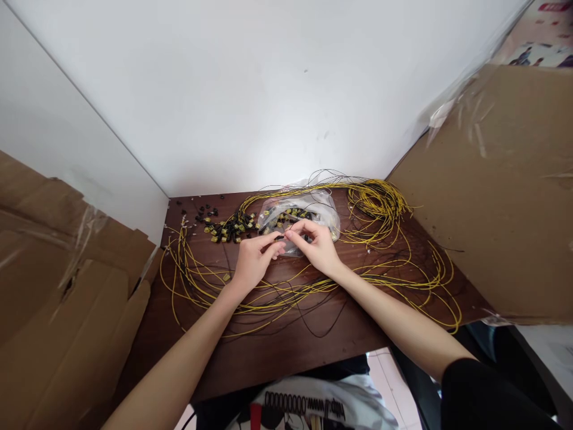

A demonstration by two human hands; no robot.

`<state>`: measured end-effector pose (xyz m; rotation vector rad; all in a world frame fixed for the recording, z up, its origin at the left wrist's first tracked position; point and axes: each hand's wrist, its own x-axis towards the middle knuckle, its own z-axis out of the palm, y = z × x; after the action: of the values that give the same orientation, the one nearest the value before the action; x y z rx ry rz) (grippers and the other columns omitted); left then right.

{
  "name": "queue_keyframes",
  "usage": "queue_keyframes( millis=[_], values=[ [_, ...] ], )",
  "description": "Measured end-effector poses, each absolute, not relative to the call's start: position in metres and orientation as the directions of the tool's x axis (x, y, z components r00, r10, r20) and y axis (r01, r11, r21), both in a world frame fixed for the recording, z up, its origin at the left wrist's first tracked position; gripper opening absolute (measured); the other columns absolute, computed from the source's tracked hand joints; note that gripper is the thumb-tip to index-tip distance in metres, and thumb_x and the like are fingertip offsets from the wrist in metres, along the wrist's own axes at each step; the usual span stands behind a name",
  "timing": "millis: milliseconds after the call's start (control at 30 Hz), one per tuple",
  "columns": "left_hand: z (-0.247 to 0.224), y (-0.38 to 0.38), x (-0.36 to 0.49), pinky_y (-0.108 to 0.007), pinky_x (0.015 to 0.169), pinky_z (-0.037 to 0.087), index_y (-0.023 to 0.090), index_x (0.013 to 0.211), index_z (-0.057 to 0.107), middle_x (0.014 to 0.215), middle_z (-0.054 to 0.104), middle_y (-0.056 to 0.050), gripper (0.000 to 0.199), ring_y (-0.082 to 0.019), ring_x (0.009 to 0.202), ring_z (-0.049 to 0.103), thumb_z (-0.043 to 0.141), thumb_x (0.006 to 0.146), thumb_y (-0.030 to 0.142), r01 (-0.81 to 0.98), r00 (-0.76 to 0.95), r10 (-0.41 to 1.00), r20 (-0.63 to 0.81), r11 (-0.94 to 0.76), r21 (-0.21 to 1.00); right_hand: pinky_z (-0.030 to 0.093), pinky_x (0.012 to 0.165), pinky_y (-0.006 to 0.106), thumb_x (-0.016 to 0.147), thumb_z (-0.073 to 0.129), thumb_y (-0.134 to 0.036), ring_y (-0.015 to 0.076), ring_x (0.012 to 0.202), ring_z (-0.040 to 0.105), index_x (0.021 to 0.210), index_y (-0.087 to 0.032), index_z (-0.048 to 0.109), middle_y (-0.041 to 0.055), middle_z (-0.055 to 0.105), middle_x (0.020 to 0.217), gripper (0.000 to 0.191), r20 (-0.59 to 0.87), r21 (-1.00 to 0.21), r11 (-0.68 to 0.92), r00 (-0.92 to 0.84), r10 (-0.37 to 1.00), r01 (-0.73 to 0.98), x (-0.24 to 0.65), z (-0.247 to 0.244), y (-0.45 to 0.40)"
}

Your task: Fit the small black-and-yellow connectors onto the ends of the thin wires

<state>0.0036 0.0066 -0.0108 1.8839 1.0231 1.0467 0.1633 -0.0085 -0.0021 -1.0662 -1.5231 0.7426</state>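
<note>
My left hand [257,257] and my right hand [316,243] meet over the middle of the table, fingertips almost touching. Between the left thumb and fingers sits a small black piece [281,237], too small to name surely. The right thumb and forefinger pinch together beside it; whatever they grip is hidden. Just behind the hands lies a clear plastic bag [329,209] with black and yellow connector pieces in it. Left of the bag is a pile of black and yellow connectors [230,229]. Yellow and black wires [308,289] run under both wrists.
A coiled bundle of yellow and black wires [378,203] lies at the back right of the brown table [268,355]. More wires [181,257] curve along the left. Small black bits [208,210] are scattered at the back left. Cardboard [505,197] and a white wall [277,95] enclose the table.
</note>
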Motion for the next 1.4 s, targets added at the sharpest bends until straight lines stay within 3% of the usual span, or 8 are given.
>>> queue_keyframes(
  millis=[367,1133,1400],
  values=[
    [-0.0078,0.0065,-0.0006,-0.019,0.059,0.046,0.015,0.092,0.063,0.062,0.066,0.001,0.018,-0.009,0.051,0.058,0.048,0.085,0.023,0.335,0.468,0.785,0.407,-0.583,0.74,0.048,0.065,0.025,0.079,0.059,-0.028,0.0122,0.067,0.06,0.077,-0.016,0.06,0.0022,0.064,0.073,0.013,0.395,-0.9,0.393,-0.032,0.918,0.189,0.1619,0.0014,-0.0101],
    [-0.0091,0.0063,-0.0042,-0.02,0.06,0.047,0.014,0.095,0.06,0.071,0.069,-0.001,0.018,-0.009,0.054,0.061,0.046,0.086,0.022,0.321,0.534,0.72,0.443,-0.658,0.682,0.05,0.065,0.027,0.078,0.061,-0.037,0.0139,0.065,0.064,0.079,-0.017,0.058,0.0012,0.064,0.073,0.021,0.317,-0.943,0.319,-0.043,0.948,0.091,0.161,0.0014,-0.01],
    [-0.0079,0.006,-0.0051,-0.021,0.059,0.046,0.016,0.088,0.062,0.069,0.069,-0.002,0.018,-0.01,0.054,0.06,0.047,0.086,0.024,0.349,0.54,0.741,0.399,-0.629,0.695,0.051,0.063,0.026,0.079,0.059,-0.038,0.0137,0.065,0.064,0.084,-0.018,0.058,0.0018,0.064,0.076,0.021,0.311,-0.945,0.315,-0.059,0.949,0.084,0.1595,0.0003,-0.0102]
  ],
)
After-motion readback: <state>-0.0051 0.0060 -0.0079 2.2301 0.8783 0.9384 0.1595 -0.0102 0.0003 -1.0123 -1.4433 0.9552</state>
